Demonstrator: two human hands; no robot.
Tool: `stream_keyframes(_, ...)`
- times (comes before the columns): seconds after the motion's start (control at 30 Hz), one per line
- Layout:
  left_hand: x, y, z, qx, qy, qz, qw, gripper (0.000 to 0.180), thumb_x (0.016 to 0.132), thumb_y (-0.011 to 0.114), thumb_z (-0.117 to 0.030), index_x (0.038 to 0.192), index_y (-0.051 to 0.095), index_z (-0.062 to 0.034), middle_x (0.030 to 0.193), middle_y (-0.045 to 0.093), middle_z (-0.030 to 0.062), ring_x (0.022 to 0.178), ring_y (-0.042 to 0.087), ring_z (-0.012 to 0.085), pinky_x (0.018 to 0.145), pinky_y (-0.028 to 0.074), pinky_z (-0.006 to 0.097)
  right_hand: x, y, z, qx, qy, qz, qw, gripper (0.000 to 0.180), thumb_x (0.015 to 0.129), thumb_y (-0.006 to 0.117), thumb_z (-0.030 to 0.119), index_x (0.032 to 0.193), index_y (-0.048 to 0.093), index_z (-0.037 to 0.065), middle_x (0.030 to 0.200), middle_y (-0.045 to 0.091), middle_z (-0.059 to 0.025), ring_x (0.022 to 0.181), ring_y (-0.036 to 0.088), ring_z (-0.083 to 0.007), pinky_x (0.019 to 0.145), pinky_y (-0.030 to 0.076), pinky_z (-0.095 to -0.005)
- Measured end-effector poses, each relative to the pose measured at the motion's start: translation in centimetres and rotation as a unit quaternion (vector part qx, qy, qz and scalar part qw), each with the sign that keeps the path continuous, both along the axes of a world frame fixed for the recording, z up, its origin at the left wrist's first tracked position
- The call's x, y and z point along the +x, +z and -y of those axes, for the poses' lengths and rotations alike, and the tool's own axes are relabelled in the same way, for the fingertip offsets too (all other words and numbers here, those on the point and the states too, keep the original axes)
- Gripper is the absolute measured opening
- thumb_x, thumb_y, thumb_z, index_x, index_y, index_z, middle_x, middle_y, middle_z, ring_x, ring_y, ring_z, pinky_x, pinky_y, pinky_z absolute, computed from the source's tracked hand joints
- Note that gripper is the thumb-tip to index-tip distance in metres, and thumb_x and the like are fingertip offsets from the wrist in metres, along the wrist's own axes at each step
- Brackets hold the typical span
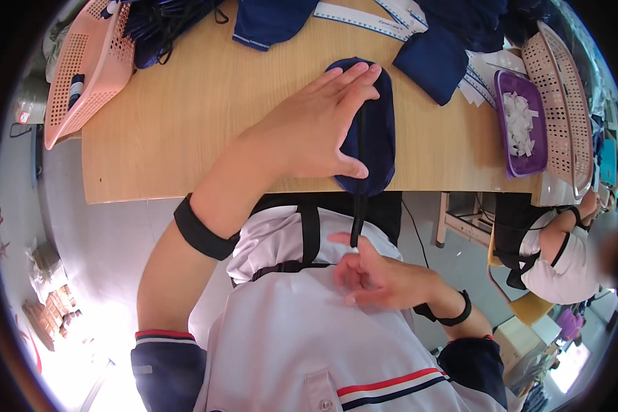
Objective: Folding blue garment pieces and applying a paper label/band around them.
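A long oval of navy cloth (384,130) lies on the table by its near edge, its shape running away from me. My left hand (316,130) rests across it, fingers and thumb spread, nothing gripped. Along the cloth's middle runs a narrow black strap (358,216), which carries on over the table edge towards my body. At the strap's near end is my right hand (388,278), its fingers curled and slightly blurred. The strap appears pinched there, though the fingers partly hide the grip.
Left on the wooden table (185,151) stands a pink perforated basket (93,75). Navy cloth pieces (432,65) and printed paper strips (364,20) lie at the back. A purple tray (539,130) of white bits sits beside a pale basket (563,103). A person (556,261) sits at right.
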State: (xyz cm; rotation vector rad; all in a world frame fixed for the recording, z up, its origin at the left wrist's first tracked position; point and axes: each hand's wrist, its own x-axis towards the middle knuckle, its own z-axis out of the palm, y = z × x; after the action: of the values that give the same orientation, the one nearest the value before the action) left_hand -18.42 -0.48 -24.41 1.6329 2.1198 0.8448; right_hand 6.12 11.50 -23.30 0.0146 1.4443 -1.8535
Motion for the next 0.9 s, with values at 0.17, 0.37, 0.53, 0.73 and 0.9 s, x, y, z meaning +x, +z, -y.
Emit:
stream_keyframes(0.17, 0.2, 0.0, 0.3, -0.018, 0.021, -0.026, 0.999, 0.105, 0.070, 0.089, -0.028, 0.154, 0.031, -0.0024, 0.164, 0.034, 0.0134, 0.154, 0.026, 0.0312, 0.129, 0.020, 0.042, -5.4, 6.9, -2.5, 0.220, 0.059, -0.104, 0.968, 0.051, 0.096, 0.064, 0.014, 0.141, 0.042, 0.005, 0.071, 0.066, -0.0059, 0.065, 0.066, -0.0199, 0.064, 0.050, -0.0330)
stream_keyframes(0.37, 0.2, 0.4, 0.2, 0.009, 0.029, 0.000, 1.000, 0.109, 0.068, 0.086, -0.017, 0.158, 0.025, -0.0025, 0.159, 0.039, 0.0190, 0.151, 0.032, 0.0334, 0.128, 0.023, 0.042, -15.2, 6.0, -5.8, 0.412, -0.079, -0.122, 0.900, 0.026, 0.094, 0.066, 0.020, 0.077, 0.065, 0.001, 0.060, 0.067, -0.0081, 0.047, 0.063, -0.0162, 0.049, 0.048, -0.0308)
stream_keyframes(0.53, 0.2, 0.3, -0.1, -0.021, 0.049, 0.031, 0.998, 0.112, 0.067, 0.085, -0.014, 0.159, 0.023, -0.0022, 0.158, 0.039, 0.0212, 0.150, 0.033, 0.0347, 0.127, 0.024, 0.042, -17.5, 3.5, -6.4, 0.473, -0.073, -0.138, 0.867, 0.035, 0.089, 0.075, 0.026, 0.067, 0.062, 0.001, 0.054, 0.063, -0.0078, 0.044, 0.060, -0.0176, 0.047, 0.046, -0.0299)
stream_keyframes(0.73, 3.1, 0.9, 1.5, 0.016, 0.069, -0.081, 0.994, 0.096, 0.077, 0.079, -0.016, 0.158, 0.029, -0.0027, 0.163, 0.032, 0.0203, 0.151, 0.032, 0.0330, 0.126, 0.024, 0.043, -17.7, 2.5, -6.6, 0.551, -0.069, -0.211, 0.805, 0.034, 0.083, 0.080, 0.031, 0.068, 0.065, 0.004, 0.055, 0.063, -0.0097, 0.054, 0.066, -0.0253, 0.058, 0.051, -0.0372)
stream_keyframes(0.9, 4.6, 0.1, 2.9, -0.067, -0.017, -0.195, 0.978, 0.063, 0.090, 0.061, -0.012, 0.152, 0.046, -0.0065, 0.165, 0.036, 0.0084, 0.153, 0.032, 0.0222, 0.125, 0.025, 0.041, -17.5, 0.7, -7.5, 0.554, -0.065, -0.280, 0.782, 0.027, 0.084, 0.075, 0.016, 0.071, 0.058, 0.000, 0.056, 0.060, -0.0106, 0.050, 0.064, -0.0198, 0.052, 0.047, -0.0330)
